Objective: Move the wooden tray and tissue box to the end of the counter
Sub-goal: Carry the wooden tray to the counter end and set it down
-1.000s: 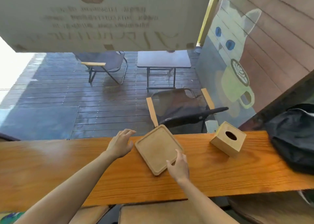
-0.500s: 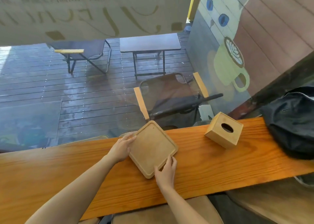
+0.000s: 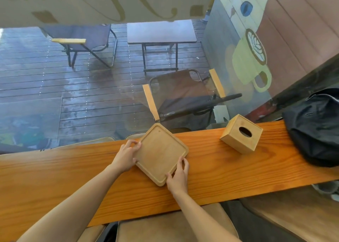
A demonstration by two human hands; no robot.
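Note:
A square wooden tray (image 3: 161,152) lies turned like a diamond on the long wooden counter (image 3: 216,172), its far corner poking past the counter's back edge. My left hand (image 3: 126,154) grips the tray's left edge, fingers curled over the rim. At the tray's near right edge, my right hand (image 3: 178,175) holds the rim with thumb and fingers. A light wooden tissue box (image 3: 241,133) with an oval hole on top stands on the counter to the right, apart from both hands.
A black bag (image 3: 317,128) lies on the counter's right end, just beyond the tissue box. A window runs behind the counter, with deck chairs and a small table outside. Cushioned seats (image 3: 165,227) sit below the counter's near edge.
My left hand moved from beside the tray onto its left edge and closed on it. My right hand shifted from resting on the tray's surface to gripping its near right rim.

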